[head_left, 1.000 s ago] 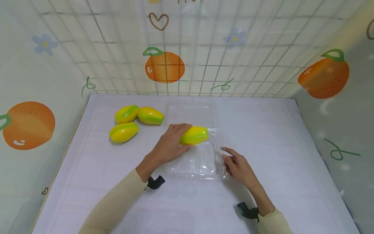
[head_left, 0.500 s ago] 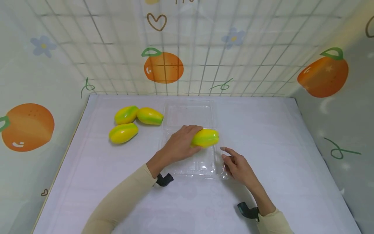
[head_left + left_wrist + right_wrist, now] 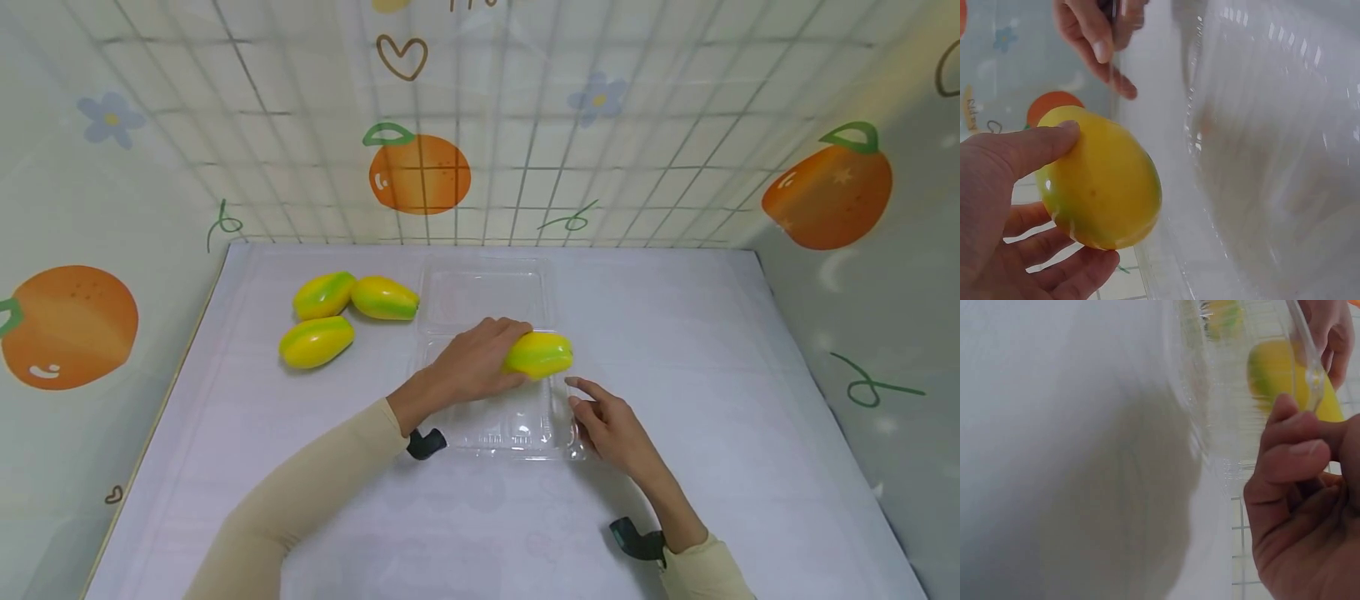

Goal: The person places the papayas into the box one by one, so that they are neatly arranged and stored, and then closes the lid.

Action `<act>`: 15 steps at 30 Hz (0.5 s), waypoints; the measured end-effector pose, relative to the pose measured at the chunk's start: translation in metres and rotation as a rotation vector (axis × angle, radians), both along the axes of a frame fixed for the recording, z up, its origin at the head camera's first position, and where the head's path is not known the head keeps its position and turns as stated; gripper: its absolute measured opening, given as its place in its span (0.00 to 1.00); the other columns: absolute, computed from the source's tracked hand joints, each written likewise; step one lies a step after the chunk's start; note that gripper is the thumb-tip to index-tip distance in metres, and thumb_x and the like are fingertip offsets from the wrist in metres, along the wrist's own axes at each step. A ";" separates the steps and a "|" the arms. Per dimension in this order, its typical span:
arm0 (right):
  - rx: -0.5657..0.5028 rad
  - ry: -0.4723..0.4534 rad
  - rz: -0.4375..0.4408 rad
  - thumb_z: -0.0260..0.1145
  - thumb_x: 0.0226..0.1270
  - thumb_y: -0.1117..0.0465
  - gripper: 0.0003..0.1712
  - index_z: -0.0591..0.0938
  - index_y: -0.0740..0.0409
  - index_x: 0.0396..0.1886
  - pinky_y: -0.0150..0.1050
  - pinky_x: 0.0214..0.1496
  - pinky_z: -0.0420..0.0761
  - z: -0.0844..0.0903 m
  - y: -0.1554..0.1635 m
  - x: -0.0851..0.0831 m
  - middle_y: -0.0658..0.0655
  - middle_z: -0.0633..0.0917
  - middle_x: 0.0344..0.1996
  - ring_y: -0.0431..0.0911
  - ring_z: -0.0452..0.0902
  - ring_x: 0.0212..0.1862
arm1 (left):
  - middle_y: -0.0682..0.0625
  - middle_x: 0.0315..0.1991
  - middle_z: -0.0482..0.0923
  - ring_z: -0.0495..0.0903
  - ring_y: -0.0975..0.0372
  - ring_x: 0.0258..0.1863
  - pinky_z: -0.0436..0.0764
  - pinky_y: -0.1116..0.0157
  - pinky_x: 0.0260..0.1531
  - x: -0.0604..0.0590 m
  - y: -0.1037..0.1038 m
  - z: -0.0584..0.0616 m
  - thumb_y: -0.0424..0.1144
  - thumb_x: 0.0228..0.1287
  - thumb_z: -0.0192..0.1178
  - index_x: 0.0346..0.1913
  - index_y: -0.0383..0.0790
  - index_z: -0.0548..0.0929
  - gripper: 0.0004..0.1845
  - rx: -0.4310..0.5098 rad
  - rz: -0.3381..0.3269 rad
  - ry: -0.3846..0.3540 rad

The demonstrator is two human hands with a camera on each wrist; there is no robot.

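Note:
My left hand grips a yellow-green papaya by its left end. The papaya is held over the right half of a clear plastic clamshell container, whose lid lies folded back on its far side. In the left wrist view, thumb and fingers wrap around the papaya. My right hand pinches the right wall of the container, index finger stretched forward; in the right wrist view its fingers are curled at the rim. The container's bottom shows through the plastic with nothing lying in it.
To the left on the white table lie more papayas: one at the back, one touching it close to the lid, and one in front. A fruit-printed curtain over a wire grid stands behind the table.
My left hand has carried the papaya to the right across the container, slowing over the last half second. The right hand, container and other papayas have stayed in place.

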State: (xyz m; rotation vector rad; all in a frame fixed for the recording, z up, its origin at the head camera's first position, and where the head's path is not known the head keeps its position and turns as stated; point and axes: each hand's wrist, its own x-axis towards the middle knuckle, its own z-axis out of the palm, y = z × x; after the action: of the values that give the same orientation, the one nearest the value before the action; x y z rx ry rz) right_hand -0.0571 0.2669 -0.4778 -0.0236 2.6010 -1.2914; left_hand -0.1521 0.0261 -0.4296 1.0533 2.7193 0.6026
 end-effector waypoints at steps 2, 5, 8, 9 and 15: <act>0.001 0.001 0.004 0.56 0.81 0.56 0.25 0.70 0.60 0.72 0.34 0.20 0.74 0.000 0.000 0.000 0.54 0.77 0.22 0.47 0.70 0.21 | 0.48 0.67 0.71 0.72 0.57 0.58 0.77 0.61 0.59 -0.002 0.001 0.000 0.53 0.65 0.68 0.73 0.44 0.67 0.38 -0.014 -0.007 0.002; 0.004 0.002 0.012 0.56 0.81 0.56 0.25 0.70 0.60 0.72 0.34 0.20 0.75 -0.001 0.001 0.001 0.54 0.78 0.22 0.47 0.71 0.20 | 0.48 0.66 0.72 0.73 0.58 0.57 0.76 0.61 0.59 -0.005 0.003 -0.001 0.53 0.66 0.68 0.73 0.44 0.67 0.37 -0.022 -0.017 -0.010; 0.006 0.006 0.019 0.56 0.81 0.57 0.25 0.70 0.61 0.72 0.34 0.20 0.75 -0.001 0.001 0.001 0.54 0.78 0.21 0.46 0.70 0.20 | 0.48 0.64 0.73 0.74 0.58 0.54 0.77 0.62 0.58 -0.005 0.005 -0.002 0.53 0.66 0.67 0.72 0.43 0.67 0.37 -0.021 -0.033 -0.022; 0.007 0.007 0.023 0.55 0.81 0.57 0.25 0.69 0.62 0.72 0.34 0.20 0.75 -0.001 0.001 0.001 0.53 0.78 0.21 0.46 0.70 0.20 | 0.48 0.64 0.73 0.75 0.58 0.54 0.77 0.62 0.58 -0.005 0.006 -0.002 0.54 0.66 0.67 0.72 0.42 0.67 0.37 -0.020 -0.039 -0.023; 0.006 0.001 0.020 0.56 0.81 0.57 0.26 0.69 0.62 0.72 0.34 0.20 0.75 -0.001 0.001 0.000 0.54 0.77 0.21 0.46 0.70 0.20 | 0.48 0.59 0.72 0.74 0.60 0.47 0.79 0.66 0.49 -0.003 0.012 -0.005 0.54 0.65 0.67 0.70 0.41 0.68 0.36 -0.024 -0.048 -0.004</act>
State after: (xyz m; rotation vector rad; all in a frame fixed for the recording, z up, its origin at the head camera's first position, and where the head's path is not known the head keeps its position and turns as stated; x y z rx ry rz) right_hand -0.0568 0.2679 -0.4786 -0.0497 2.5989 -1.2772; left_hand -0.1549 0.0381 -0.4347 1.1073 2.6820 0.5624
